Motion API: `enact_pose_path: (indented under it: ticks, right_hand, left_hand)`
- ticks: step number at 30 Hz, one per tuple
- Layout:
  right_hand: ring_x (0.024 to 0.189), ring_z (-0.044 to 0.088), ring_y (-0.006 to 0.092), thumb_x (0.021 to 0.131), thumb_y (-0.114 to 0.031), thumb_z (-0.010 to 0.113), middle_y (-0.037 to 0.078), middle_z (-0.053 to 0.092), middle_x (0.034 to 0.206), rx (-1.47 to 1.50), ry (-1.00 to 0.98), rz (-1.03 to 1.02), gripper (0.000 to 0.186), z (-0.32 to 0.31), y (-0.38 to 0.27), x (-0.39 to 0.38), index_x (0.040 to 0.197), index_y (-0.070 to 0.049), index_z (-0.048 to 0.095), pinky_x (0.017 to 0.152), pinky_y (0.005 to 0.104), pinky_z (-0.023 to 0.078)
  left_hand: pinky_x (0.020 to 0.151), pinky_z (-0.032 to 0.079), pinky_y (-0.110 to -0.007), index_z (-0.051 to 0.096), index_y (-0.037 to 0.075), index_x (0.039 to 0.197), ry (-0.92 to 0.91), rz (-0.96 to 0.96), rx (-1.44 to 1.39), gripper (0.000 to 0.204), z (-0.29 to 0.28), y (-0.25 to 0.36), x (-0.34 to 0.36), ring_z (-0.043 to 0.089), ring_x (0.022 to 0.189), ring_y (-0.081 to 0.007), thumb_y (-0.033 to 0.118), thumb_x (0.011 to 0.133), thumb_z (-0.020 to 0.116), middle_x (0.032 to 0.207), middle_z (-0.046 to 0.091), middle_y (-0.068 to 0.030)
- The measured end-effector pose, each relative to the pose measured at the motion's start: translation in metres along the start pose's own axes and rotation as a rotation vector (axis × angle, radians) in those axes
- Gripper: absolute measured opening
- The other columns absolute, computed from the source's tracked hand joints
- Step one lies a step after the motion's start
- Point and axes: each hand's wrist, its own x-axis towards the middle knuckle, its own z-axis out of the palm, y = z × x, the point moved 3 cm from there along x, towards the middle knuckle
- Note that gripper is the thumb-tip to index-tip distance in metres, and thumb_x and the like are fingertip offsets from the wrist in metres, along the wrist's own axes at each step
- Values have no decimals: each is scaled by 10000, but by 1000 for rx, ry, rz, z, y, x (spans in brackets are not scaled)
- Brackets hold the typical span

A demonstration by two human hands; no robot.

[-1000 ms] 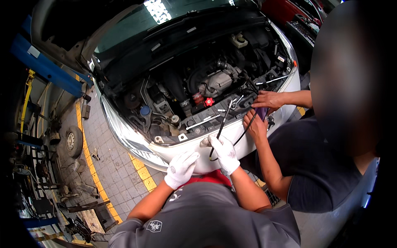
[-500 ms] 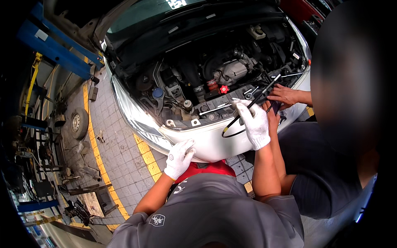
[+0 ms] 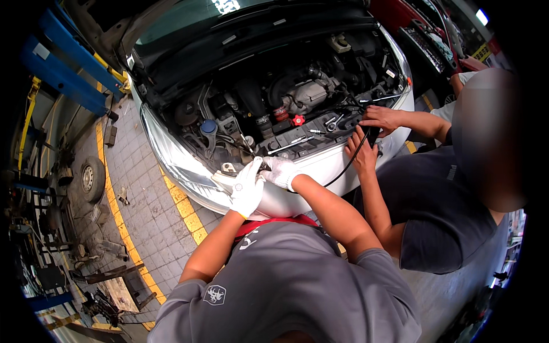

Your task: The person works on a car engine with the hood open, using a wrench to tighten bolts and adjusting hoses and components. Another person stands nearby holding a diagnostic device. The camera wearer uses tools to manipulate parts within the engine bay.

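Note:
My two white-gloved hands meet at the front edge of the car's engine bay. My right hand (image 3: 279, 171) is closed, its fingers curled round a thin black cable (image 3: 350, 164); the gripped part is hidden in the glove. That cable loops over the white bumper (image 3: 297, 201) up to a dark handheld device (image 3: 372, 136) between a co-worker's hands (image 3: 382, 119). My left hand (image 3: 247, 188) touches my right fingers, its own fingers stretched upward beside the headlight. Behind my hands stands the blue-capped filler neck (image 3: 209, 127).
A ratchet (image 3: 331, 124) and a silver extension bar (image 3: 290, 145) lie on the black front panel, near a red knob (image 3: 298, 120). The co-worker leans in at my right. A loose wheel (image 3: 92, 179) and a blue lift post (image 3: 68, 68) are on the left.
My right hand has swung left and down with the cable, from beside the co-worker's hands to my left hand. My left hand has risen to the bay's edge. The view has shifted slightly.

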Motion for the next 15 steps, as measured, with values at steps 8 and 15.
enact_pose_path:
  ticks: [8,15]
  right_hand:
    - [1190,687,370,986,-320,629,177,736,1253,-190,138,39,342,-68,50,6,1255,-135,733,1039,459,529]
    - [1231,705,326,967,-164,610,155,718,1343,-626,95,418,300,-125,126,71,1216,-103,765,962,452,582]
  left_hand:
    - [1126,409,-517,668,84,1354,-93,-30,258,454,20,-13,16,578,1264,-359,260,936,648,1295,661,-171]
    - [1114,407,-535,690,109,1336,-59,-57,264,431,20,-8,12,557,1270,-381,241,926,675,1245,651,-152]
